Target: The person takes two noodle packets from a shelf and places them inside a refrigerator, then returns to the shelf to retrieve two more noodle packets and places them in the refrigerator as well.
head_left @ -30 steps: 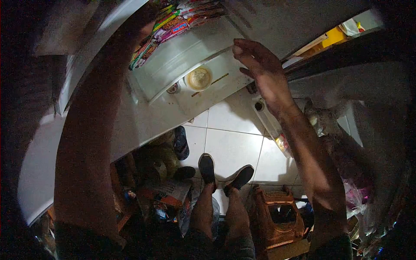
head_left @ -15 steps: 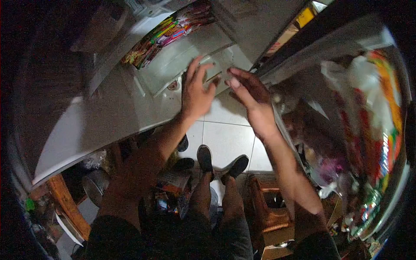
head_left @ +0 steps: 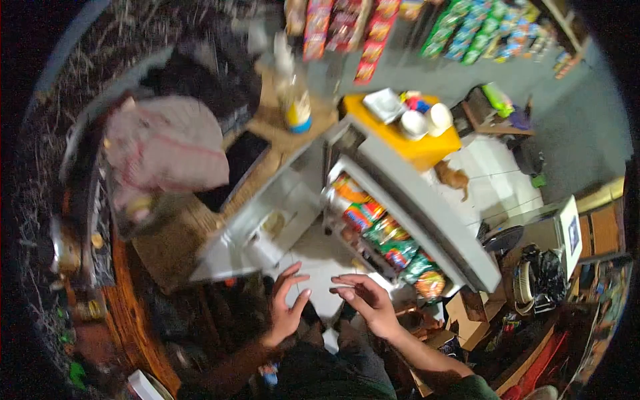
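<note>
Left to right:

Wooden counter (head_left: 170, 250): lying at far left, carrying a pink cloth bundle (head_left: 167, 150).

Left hand (head_left: 285, 308): hovering with fingers spread wide, gripping nothing, just below the open grey fridge door (head_left: 257, 230).

Right hand (head_left: 367, 300): hovering just beside the left, fingers loosely extended, gripping nothing.

Fridge (head_left: 417, 220): standing open above the right hand, colourful packets (head_left: 387, 240) filling its shelves.

Yellow stand (head_left: 410, 143): sitting behind, bearing white cups (head_left: 427, 121).

A small, cluttered shop: strips of snack packets (head_left: 347, 27) are hanging along the wall, and a grey display rack (head_left: 427, 220) is holding more bright packets (head_left: 383, 233).
</note>
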Motion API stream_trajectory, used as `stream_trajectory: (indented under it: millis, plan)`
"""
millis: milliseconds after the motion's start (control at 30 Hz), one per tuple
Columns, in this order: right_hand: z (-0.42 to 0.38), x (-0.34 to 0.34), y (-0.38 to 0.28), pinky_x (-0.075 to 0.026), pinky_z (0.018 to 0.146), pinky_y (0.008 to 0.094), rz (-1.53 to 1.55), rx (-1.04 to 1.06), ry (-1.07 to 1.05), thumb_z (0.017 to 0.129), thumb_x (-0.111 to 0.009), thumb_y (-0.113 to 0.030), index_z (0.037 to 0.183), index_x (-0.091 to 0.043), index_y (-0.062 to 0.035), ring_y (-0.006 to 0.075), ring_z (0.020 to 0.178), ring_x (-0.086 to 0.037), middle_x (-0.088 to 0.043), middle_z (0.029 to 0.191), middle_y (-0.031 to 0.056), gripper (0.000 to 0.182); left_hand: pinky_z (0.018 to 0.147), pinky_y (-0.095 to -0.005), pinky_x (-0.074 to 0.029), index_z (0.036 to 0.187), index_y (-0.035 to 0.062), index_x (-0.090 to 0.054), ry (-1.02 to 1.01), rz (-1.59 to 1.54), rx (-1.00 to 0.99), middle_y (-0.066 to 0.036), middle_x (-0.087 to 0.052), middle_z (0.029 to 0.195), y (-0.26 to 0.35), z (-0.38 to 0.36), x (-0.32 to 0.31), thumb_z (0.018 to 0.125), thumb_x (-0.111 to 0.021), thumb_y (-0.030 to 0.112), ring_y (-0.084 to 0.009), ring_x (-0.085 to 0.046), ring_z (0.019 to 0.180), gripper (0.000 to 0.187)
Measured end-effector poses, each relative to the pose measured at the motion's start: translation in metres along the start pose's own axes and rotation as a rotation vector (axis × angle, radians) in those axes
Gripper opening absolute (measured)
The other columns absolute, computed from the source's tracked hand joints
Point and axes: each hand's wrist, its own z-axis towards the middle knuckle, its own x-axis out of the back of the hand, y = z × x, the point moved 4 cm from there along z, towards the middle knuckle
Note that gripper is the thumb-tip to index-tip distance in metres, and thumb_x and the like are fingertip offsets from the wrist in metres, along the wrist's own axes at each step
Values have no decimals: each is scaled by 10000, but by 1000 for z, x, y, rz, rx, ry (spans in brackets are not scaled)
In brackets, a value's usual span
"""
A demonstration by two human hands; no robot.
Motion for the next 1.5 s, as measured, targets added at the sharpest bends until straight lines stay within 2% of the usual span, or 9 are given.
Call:
stream_trajectory:
  millis: [200,300,333,533,700,867,1000,1200,1500]
  plan:
    - [-42,12,-85,-451,966,303,-134,158,-31,952,-578,-91,1268,-492,6,173,1103,-595,-591,1223,103,342,1044,-391,-357,1102,26,-625,31,-115,-185,-168,-531,1316,92,9,17,861,-634,94,-287,-492,1237,250]
    - [-56,18,-109,-444,984,304,-155,259,52,953,-578,-94,1261,-496,7,171,1129,-575,-589,1222,99,334,1032,-399,-372,1127,27,-607,2,-290,-220,-163,-521,1334,110,13,13,892,-618,129,-272,-485,1246,257]
    - [-64,16,-123,-432,1001,314,-131,183,111,953,-580,-102,1251,-508,12,176,1146,-563,-587,1223,104,327,1030,-397,-376,1133,26,-602,-16,-361,-211,-158,-521,1336,114,14,10,903,-614,145,-262,-486,1246,259]
    - [-84,28,-135,-422,1005,356,-160,422,331,961,-559,-179,1253,-519,-11,207,1135,-569,-573,1275,89,339,1017,-375,-396,1146,24,-592,-179,-429,-235,-142,-538,1318,136,9,1,936,-597,174,-229,-512,1219,258]
    - [-94,36,-130,-355,1019,353,-173,416,406,952,-565,-278,1230,-566,-60,199,1152,-549,-579,1280,69,353,998,-349,-416,1153,-2,-577,-226,-468,-248,-134,-554,1298,150,2,-8,947,-580,142,-211,-551,1167,251]
    - [-106,45,-132,-387,1032,335,-80,347,376,952,-579,-181,1227,-556,-13,196,1160,-546,-588,1254,87,323,988,-346,-424,1167,-15,-562,-239,-517,-180,-134,-556,1293,152,-7,-23,949,-573,116,-211,-569,1138,255]
    - [-113,65,-131,-409,1010,333,-167,344,225,953,-590,-188,1257,-529,-9,190,1152,-544,-577,1255,85,358,984,-354,-420,1177,-19,-552,-255,-514,-178,-140,-575,1272,154,-10,-36,960,-545,114,-228,-589,1106,255]
    - [-125,105,-115,-429,964,316,-331,154,92,957,-585,-170,1271,-521,-38,180,1162,-535,-565,1266,65,346,976,-341,-425,1210,4,-545,-281,-494,-37,-99,-575,1261,145,-17,-40,957,-575,144,-223,-573,1135,291]
    - [-96,70,-135,-440,932,326,-34,215,189,962,-564,-251,1259,-541,-69,182,1148,-561,-569,1284,55,349,951,-317,-422,1194,39,-578,-211,-335,101,-52,-607,1189,119,-33,-23,932,-609,183,-152,-584,1053,300]
